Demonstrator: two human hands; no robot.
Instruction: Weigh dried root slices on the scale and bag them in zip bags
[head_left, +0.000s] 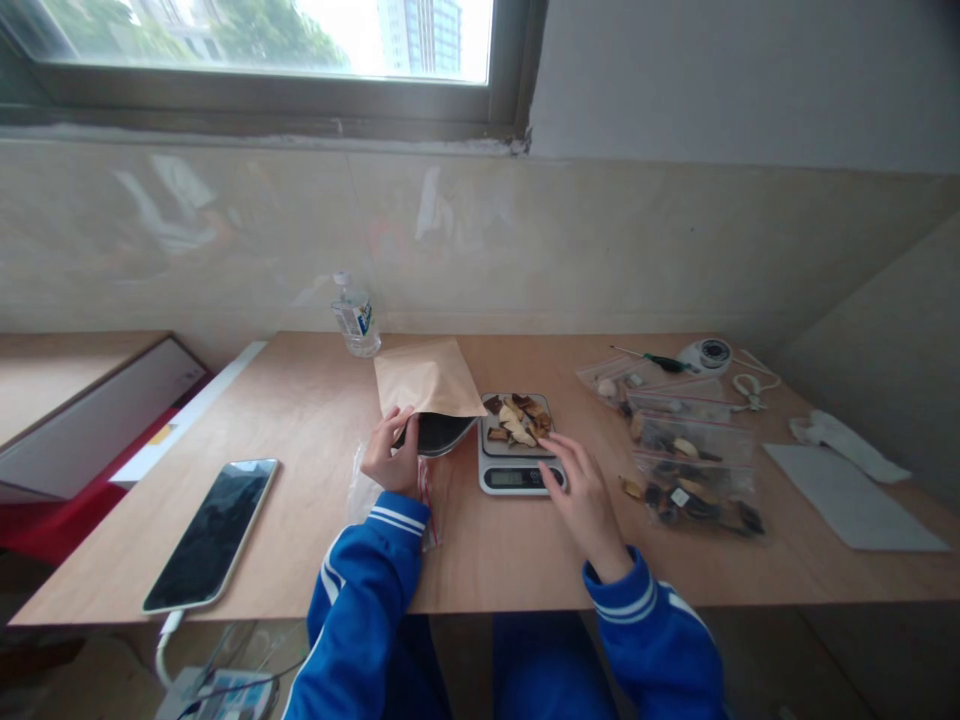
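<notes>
Head view: a person in blue sleeves [360, 580] has both hands over a wooden surface [315, 400]. The left hand [394, 450] pinches the edge of a brown bag [427, 375] between thumb and fingers. The bag lies tilted on the surface, with its dark mouth open toward the person. Under that wrist is a clear bag [364, 490].

Just right of the brown bag sits a small white scale [517, 463]. Dry bits [519, 420], brown and cream, lie in a pile on its top plate. The right hand [577, 485] is open, thumb apart from the fingers, at the right side of the scale. Its fingertips are at the edge of the pile; I cannot tell if they touch it. The numbers on the scale are too small to read.

Farther right, zip bags [690, 450] with more dry bits inside lie one over another. Behind them are a green screwdriver [664, 362] and a round white camera [705, 355]. White paper [855, 500] lies at the far right, with a tissue [855, 447] beside it. A bottle [356, 315] stands behind the brown bag, and a phone [214, 535] with a white cord [166, 640] lies at the left.
</notes>
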